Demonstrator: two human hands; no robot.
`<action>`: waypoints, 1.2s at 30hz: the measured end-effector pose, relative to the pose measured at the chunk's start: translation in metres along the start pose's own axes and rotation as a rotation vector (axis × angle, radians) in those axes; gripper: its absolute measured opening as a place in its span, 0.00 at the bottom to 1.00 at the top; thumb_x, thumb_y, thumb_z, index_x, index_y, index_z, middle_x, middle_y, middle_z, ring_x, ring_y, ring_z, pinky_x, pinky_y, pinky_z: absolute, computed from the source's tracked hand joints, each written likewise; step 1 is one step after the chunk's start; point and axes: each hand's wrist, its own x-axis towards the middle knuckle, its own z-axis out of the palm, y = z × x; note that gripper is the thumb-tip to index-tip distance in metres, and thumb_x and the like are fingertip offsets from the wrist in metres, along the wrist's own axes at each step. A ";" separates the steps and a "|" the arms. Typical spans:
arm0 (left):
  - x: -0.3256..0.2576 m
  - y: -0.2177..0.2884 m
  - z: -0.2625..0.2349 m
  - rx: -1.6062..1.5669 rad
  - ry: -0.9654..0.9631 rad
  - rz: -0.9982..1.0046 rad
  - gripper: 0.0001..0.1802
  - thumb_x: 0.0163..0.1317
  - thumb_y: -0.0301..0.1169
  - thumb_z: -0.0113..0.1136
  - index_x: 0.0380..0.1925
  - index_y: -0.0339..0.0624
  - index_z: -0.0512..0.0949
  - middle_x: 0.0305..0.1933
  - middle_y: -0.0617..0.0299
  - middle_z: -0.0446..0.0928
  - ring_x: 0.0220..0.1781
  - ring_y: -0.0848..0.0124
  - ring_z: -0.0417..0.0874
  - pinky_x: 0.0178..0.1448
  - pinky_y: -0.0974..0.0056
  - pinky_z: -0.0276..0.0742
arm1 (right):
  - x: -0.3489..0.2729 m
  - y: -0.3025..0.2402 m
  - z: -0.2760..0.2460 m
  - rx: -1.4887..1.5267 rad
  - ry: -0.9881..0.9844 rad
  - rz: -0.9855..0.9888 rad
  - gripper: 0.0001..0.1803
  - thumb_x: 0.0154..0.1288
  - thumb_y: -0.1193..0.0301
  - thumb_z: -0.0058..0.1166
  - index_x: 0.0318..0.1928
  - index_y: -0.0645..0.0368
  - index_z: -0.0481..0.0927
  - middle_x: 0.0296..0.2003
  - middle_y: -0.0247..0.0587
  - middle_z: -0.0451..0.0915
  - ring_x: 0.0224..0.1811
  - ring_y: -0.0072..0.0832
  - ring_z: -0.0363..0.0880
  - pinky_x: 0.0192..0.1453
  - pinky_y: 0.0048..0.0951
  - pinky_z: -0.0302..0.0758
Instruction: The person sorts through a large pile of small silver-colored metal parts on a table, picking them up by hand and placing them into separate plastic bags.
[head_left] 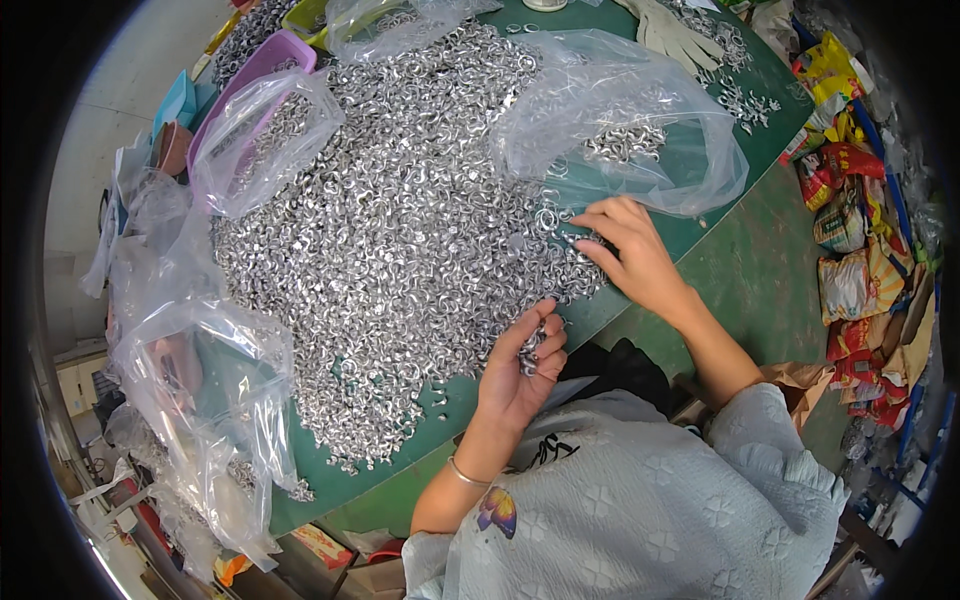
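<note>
A broad heap of small, curved, silvery metal pieces (400, 200) covers much of the green table (350, 487). At its near edge my left hand (522, 355) is curled, palm up, around several of these pieces. To the right, my right hand (632, 250) reaches over the heap's edge. Its thumb and forefinger are brought together around a small metal piece at the heap's border, partly hidden by the fingers. Just beyond those fingertips lie a few larger metal rings (546, 218).
A clear plastic bag (690, 130) with metal pieces lies beyond my right hand; another clear bag (190, 350) hangs over the left edge. A purple basket (225, 110) stands far left. White gloves (668, 35) lie at the back. Colourful packages (850, 230) line the right.
</note>
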 end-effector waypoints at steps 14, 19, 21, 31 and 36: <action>-0.007 -0.004 -0.007 0.143 0.021 0.068 0.17 0.63 0.24 0.50 0.52 0.31 0.71 0.42 0.54 0.74 0.41 0.68 0.73 0.44 0.67 0.74 | 0.014 -0.009 -0.007 0.292 -0.036 0.115 0.06 0.56 0.75 0.56 0.33 0.64 0.76 0.33 0.41 0.77 0.34 0.36 0.73 0.40 0.34 0.69; -0.010 -0.005 0.004 0.211 0.143 0.088 0.19 0.67 0.29 0.48 0.54 0.30 0.69 0.49 0.49 0.75 0.50 0.62 0.77 0.54 0.61 0.77 | 0.010 -0.024 -0.015 0.239 -0.111 0.135 0.06 0.56 0.76 0.56 0.33 0.65 0.76 0.32 0.41 0.76 0.35 0.35 0.74 0.42 0.32 0.70; -0.010 -0.008 0.014 0.186 0.178 0.082 0.20 0.68 0.31 0.47 0.55 0.29 0.69 0.51 0.47 0.75 0.53 0.59 0.77 0.58 0.58 0.77 | 0.006 -0.040 -0.024 0.414 -0.247 0.161 0.06 0.56 0.76 0.56 0.34 0.65 0.76 0.32 0.41 0.75 0.36 0.36 0.73 0.44 0.33 0.70; -0.022 -0.005 -0.004 0.276 0.093 -0.056 0.16 0.70 0.40 0.47 0.38 0.38 0.75 0.24 0.64 0.64 0.21 0.76 0.62 0.21 0.75 0.57 | 0.001 -0.045 0.003 0.123 -0.256 -0.219 0.17 0.53 0.73 0.60 0.45 0.57 0.78 0.52 0.40 0.74 0.59 0.41 0.68 0.58 0.39 0.67; -0.033 -0.002 -0.007 0.263 0.106 -0.150 0.22 0.72 0.46 0.40 0.28 0.41 0.73 0.21 0.63 0.60 0.16 0.77 0.57 0.16 0.75 0.48 | -0.005 -0.037 0.026 -0.048 -0.389 -0.397 0.24 0.49 0.66 0.64 0.50 0.47 0.78 0.59 0.36 0.69 0.65 0.40 0.62 0.65 0.48 0.59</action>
